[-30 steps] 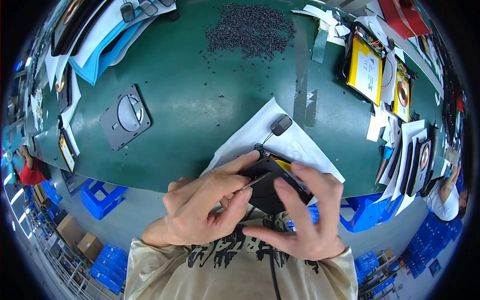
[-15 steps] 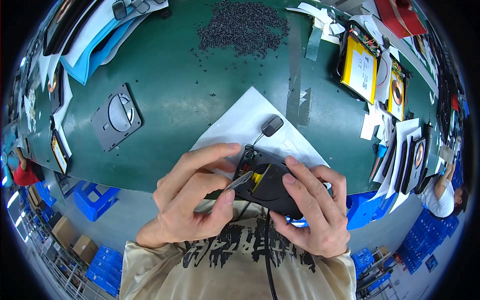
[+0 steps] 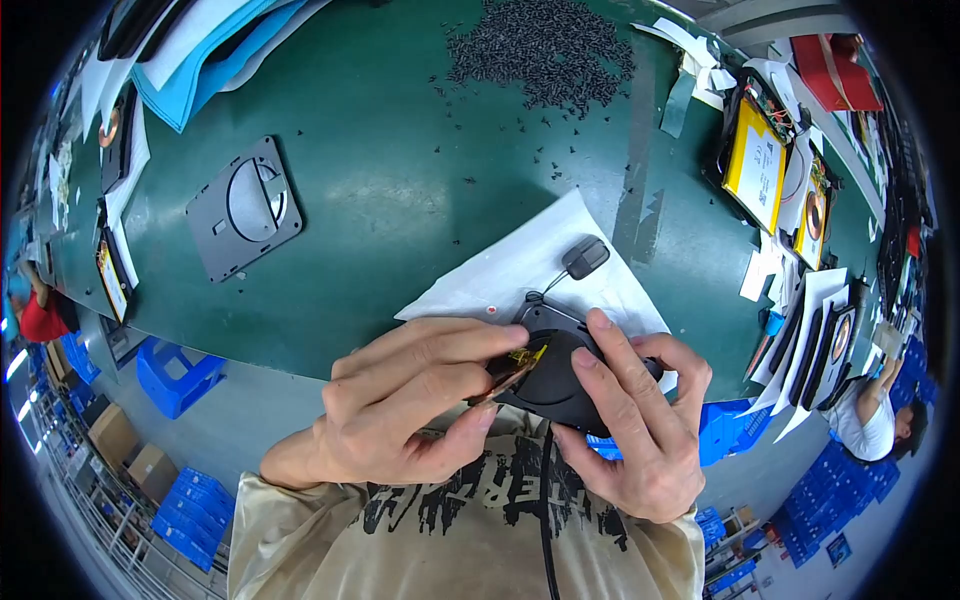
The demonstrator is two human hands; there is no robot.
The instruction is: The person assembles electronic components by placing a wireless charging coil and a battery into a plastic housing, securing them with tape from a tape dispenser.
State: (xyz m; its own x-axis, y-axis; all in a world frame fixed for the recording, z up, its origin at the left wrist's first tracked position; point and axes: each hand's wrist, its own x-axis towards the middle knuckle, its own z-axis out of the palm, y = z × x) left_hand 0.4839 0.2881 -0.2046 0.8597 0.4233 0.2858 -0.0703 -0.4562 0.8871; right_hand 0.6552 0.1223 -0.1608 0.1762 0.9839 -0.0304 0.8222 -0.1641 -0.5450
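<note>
My right hand (image 3: 640, 430) grips a black plastic device casing (image 3: 552, 378), with its fingers over the top and the thumb at the near edge. My left hand (image 3: 410, 400) is closed at the casing's left side, pinching a thin coppery coil disc (image 3: 512, 380) tilted on edge. A bit of yellow film (image 3: 530, 354) shows between disc and casing. Under the casing lies a white sheet (image 3: 470, 275). On it, just beyond the casing, sits a small dark block (image 3: 586, 257) with a thin cord loop. A black cable (image 3: 548, 500) runs down past my shirt.
A grey plate with a round cutout (image 3: 243, 208) lies at left. Many small black screws (image 3: 540, 50) are heaped at the back. Yellow-framed battery units (image 3: 757, 165) and stacked parts with papers (image 3: 815, 330) line the right. Blue sheets (image 3: 190, 85) stand back left. Other people sit at both sides.
My left hand has turned the coil disc, so its coppery side shows instead of a grey edge, and its fingers now cover the casing's left end. The view has shifted slightly.
</note>
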